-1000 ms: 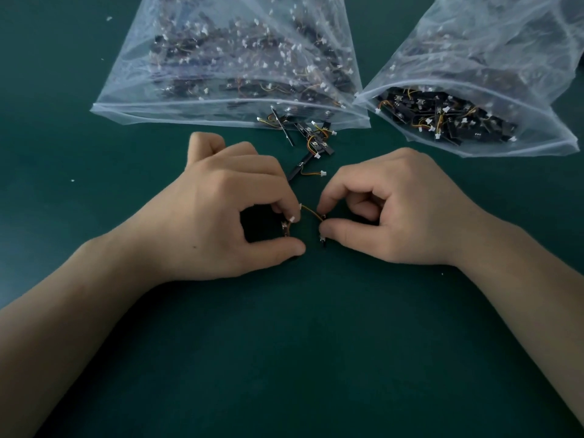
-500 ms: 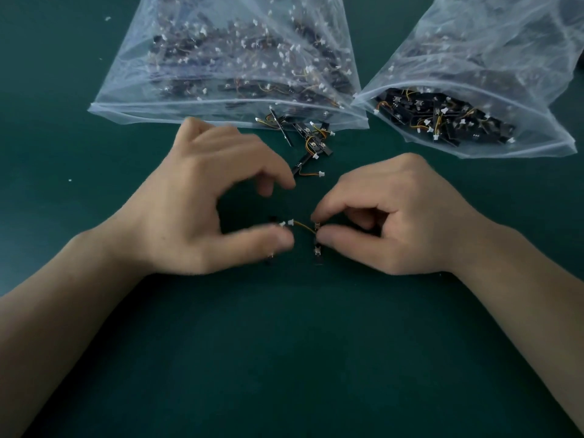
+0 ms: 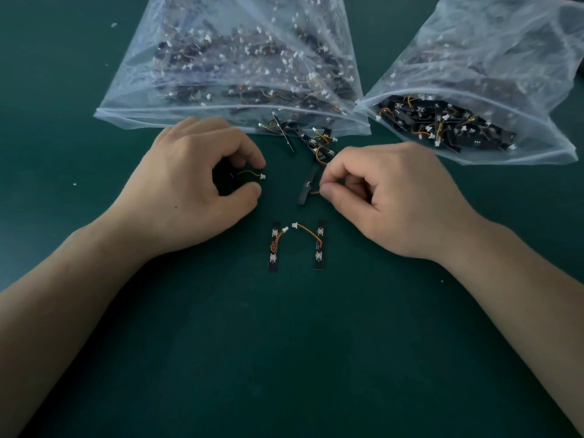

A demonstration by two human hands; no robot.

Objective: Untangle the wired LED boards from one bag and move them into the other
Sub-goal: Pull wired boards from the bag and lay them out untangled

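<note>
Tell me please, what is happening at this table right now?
A person is separating small wired LED boards by hand. The left hand holds one board in its grip, its white connector poking out; the right hand pinches the wire of another board. Two freed boards lie flat and apart on the green table in front of the hands. A tangled clump spills from the left bag; the right bag holds more boards.

Two boards in hand, below the left bag (image 3: 240,58)

My left hand (image 3: 189,184) curls round a wired board (image 3: 232,178) just below that bag's mouth; my right hand (image 3: 388,197) pinches the wire of a dark board (image 3: 305,191) alongside. Further below, nearer me, two loose boards (image 3: 274,246) lie parallel on the green mat (image 3: 284,343). A tangle (image 3: 316,140) spills from the mouth; the right bag (image 3: 474,74) lies to its right.
</note>
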